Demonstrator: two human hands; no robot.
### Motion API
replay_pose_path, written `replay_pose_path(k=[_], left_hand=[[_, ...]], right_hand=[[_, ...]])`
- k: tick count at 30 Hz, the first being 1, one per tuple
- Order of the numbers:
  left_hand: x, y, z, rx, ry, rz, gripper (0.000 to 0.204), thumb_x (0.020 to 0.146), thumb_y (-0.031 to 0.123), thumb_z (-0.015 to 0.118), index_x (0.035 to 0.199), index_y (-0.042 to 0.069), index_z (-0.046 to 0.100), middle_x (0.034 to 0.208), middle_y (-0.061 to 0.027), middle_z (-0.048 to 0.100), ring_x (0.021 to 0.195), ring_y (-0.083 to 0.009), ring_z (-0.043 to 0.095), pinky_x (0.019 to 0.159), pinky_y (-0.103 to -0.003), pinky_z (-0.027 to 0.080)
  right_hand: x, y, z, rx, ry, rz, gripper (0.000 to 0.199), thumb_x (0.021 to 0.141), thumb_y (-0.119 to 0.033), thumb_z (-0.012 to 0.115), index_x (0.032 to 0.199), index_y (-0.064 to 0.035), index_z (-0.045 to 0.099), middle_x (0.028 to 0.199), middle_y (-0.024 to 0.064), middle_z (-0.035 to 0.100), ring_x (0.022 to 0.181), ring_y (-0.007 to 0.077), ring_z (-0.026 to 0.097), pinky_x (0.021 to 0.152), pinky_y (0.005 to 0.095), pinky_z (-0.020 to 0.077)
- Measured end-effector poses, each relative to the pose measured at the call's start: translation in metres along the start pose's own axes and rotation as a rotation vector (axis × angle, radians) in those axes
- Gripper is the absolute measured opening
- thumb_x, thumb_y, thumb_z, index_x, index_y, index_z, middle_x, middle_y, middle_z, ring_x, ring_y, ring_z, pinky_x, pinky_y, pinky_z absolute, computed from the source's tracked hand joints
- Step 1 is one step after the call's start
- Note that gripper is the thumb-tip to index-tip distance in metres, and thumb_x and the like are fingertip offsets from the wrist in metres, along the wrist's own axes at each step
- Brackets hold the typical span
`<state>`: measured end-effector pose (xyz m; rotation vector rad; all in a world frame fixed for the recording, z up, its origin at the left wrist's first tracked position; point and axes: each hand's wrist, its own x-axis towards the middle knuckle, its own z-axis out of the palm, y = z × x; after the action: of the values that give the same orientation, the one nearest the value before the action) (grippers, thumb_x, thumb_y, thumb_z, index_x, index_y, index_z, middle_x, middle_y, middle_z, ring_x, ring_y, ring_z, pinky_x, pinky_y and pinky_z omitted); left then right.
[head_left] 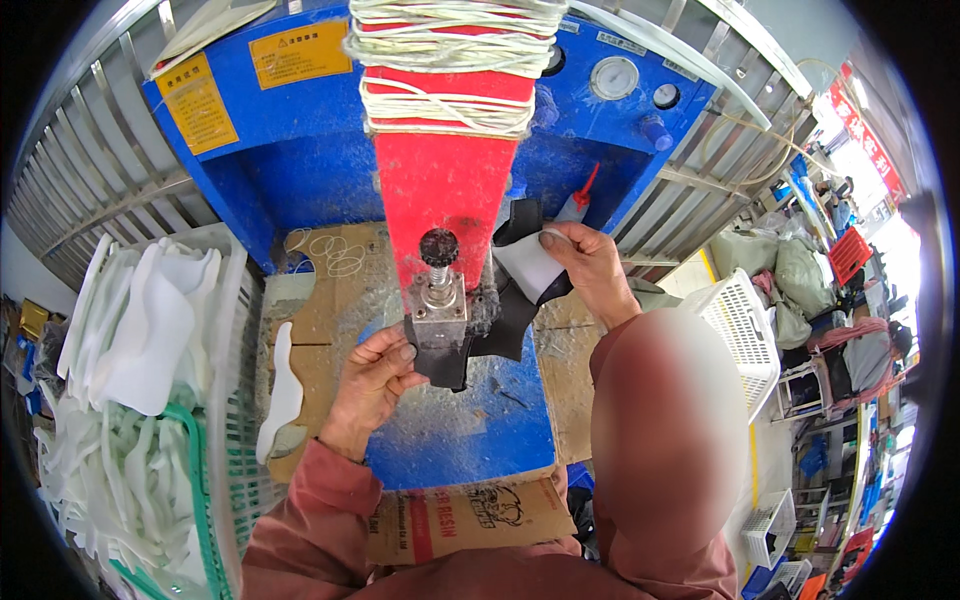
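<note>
A black cut piece of flat material (pixel 505 325), much like a shoe upper, passes under the metal head (pixel 440 305) of a red machine arm (pixel 440 190). My left hand (pixel 372 385) pinches its near left edge beside that head. On the right, my right hand (pixel 592 268) has thumb and fingers closed on a white cut piece (pixel 530 268) lying against the black one. The arm and head hide the middle of the black piece. Whether the two pieces are joined there I cannot tell.
A blue machine body (pixel 300 180) with a gauge (pixel 614 78) stands behind the dusty blue worktop (pixel 480 430). One white shape (pixel 282 390) lies on cardboard at left, beside a crate (pixel 235 370) of white pieces. A red-tipped bottle (pixel 577 203) stands at the back right.
</note>
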<state>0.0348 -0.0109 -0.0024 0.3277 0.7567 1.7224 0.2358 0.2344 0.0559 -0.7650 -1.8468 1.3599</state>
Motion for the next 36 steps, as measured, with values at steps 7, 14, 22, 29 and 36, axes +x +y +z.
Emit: replay_pose_path(k=[7, 14, 22, 29, 36], left_hand=[[0.017, 0.008, -0.011, 0.102, -0.097, 0.026, 0.024, 0.093, 0.002, 0.059, 0.117, 0.005, 0.064, 0.092, -0.005, 0.068, 0.073, -0.0123, 0.068, 0.068, -0.036, 0.064], [0.03, 0.016, -0.007, 0.142, -0.069, 0.028, 0.024, 0.093, 0.002, 0.059, 0.117, 0.004, 0.064, 0.093, -0.0058, 0.069, 0.074, -0.0133, 0.07, 0.067, -0.035, 0.064], [0.026, 0.015, -0.021, 0.09, -0.043, 0.014, 0.026, 0.093, 0.003, 0.058, 0.119, 0.004, 0.062, 0.1, -0.0072, 0.069, 0.083, -0.0173, 0.07, 0.073, -0.037, 0.063], [-0.004, -0.038, -0.034, -0.157, -0.162, -0.016, 0.033, 0.088, -0.007, 0.055, 0.117, 0.008, 0.062, 0.117, -0.0068, 0.064, 0.118, -0.0265, 0.058, 0.104, -0.053, 0.043], [-0.036, -0.055, -0.024, -0.032, -0.013, 0.188, 0.027, 0.088, -0.007, 0.058, 0.106, 0.011, 0.067, 0.111, -0.0068, 0.068, 0.106, -0.0232, 0.062, 0.103, -0.052, 0.045]], right_hand=[[0.008, -0.005, 0.001, 0.031, 0.016, 0.017, 0.02, 0.094, -0.014, 0.063, 0.105, 0.003, 0.068, 0.089, -0.0012, 0.066, 0.082, 0.0058, 0.056, 0.073, 0.023, 0.0467], [0.014, -0.003, -0.003, -0.012, 0.025, 0.018, 0.018, 0.095, -0.012, 0.063, 0.105, 0.0021, 0.067, 0.089, -0.003, 0.064, 0.081, 0.0031, 0.054, 0.073, 0.0204, 0.0452], [0.007, 0.002, 0.0, 0.065, 0.042, 0.038, 0.019, 0.094, -0.014, 0.063, 0.104, 0.0021, 0.067, 0.088, -0.0011, 0.066, 0.08, 0.005, 0.056, 0.071, 0.0218, 0.0456], [-0.022, 0.005, 0.017, 0.025, 0.059, 0.063, 0.016, 0.097, -0.015, 0.059, 0.097, 0.0005, 0.064, 0.081, -0.0039, 0.06, 0.075, 0.0037, 0.051, 0.066, 0.0226, 0.0434], [-0.06, 0.015, 0.035, -0.034, 0.081, 0.066, 0.019, 0.096, -0.017, 0.06, 0.1, 0.001, 0.063, 0.08, -0.0025, 0.059, 0.074, 0.0055, 0.051, 0.066, 0.0246, 0.0437]])
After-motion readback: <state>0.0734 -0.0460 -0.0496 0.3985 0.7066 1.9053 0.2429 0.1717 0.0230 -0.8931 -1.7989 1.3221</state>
